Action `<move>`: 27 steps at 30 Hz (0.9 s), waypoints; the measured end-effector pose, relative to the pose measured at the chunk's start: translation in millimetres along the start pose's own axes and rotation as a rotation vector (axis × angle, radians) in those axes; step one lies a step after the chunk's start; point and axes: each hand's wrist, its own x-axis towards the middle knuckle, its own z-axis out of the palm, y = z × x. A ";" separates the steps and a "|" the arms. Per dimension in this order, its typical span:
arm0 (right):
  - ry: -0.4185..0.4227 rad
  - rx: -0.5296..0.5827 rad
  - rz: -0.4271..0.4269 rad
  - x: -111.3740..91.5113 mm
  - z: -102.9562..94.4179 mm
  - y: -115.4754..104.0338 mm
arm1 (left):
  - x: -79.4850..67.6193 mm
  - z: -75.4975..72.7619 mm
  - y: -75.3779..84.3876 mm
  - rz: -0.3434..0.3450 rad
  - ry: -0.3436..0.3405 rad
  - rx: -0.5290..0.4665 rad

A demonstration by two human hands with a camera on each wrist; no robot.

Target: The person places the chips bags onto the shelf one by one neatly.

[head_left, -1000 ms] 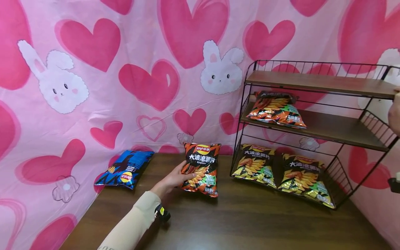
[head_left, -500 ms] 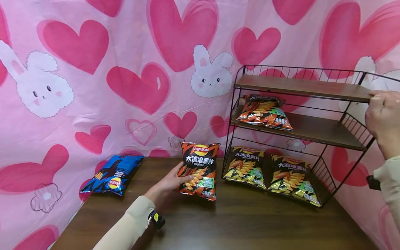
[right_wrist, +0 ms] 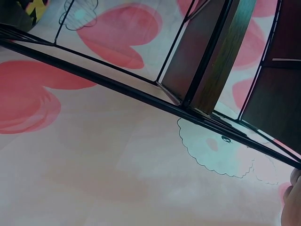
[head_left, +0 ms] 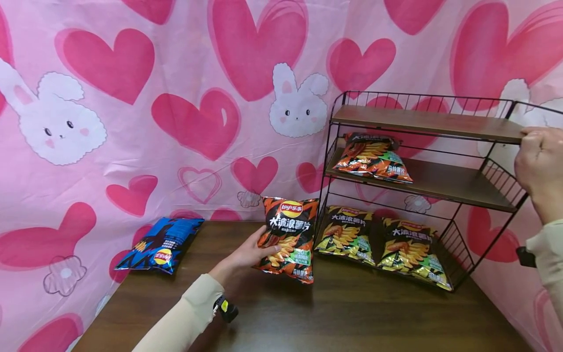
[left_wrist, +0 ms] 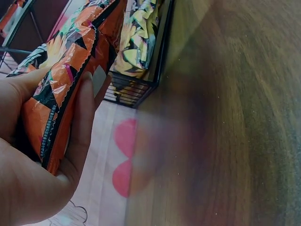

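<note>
An orange-and-black bag of potato chips (head_left: 288, 239) is in my left hand (head_left: 246, 254), which grips it by its left side, thumb in front and fingers behind. The bag stands just left of the black wire rack (head_left: 426, 120), over the wooden table. In the left wrist view the fingers wrap the crimped side of the orange bag (left_wrist: 59, 99). My right hand (head_left: 541, 168) holds the right end of the rack's top shelf, with the fingers partly hidden. Only a sliver of that hand (right_wrist: 292, 202) shows in the right wrist view, beside the rack's frame (right_wrist: 141, 89).
Another orange chip bag (head_left: 374, 159) lies on the middle shelf's left side. Two yellow-and-black chip bags (head_left: 345, 234) lean in the bottom level. At the table's (head_left: 352, 313) back left lies a blue chip bag (head_left: 162, 244). A pink heart-print cloth (head_left: 193, 122) hangs behind.
The camera view has shifted right, bringing my right hand on the rack fully into sight. My left hand has carried the orange chip bag slightly right, closer to the rack.
</note>
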 end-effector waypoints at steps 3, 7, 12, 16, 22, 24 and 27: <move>-0.001 -0.003 -0.001 0.4 0.2 -0.1 | -1.1 -0.2 0.4 0.004 -0.007 0.001; -0.006 0.014 0.013 0.9 -0.1 -0.1 | -2.7 -4.5 0.7 0.027 -0.023 0.029; -0.006 0.037 0.021 1.1 -0.3 0.2 | -7.1 -12.5 3.3 0.013 -0.075 -0.012; -0.006 0.028 0.022 0.6 -0.1 -0.2 | -9.2 -14.3 8.0 -0.007 -0.138 -0.019; -0.009 0.025 0.025 2.2 0.4 -1.4 | -2.2 -4.5 21.1 0.059 -0.186 0.070; -0.011 0.015 0.029 2.5 0.5 -1.5 | 0.4 0.4 26.6 0.052 -0.193 0.060; -0.011 -0.016 0.037 1.9 0.6 -1.3 | 4.0 8.7 34.2 0.050 -0.218 0.040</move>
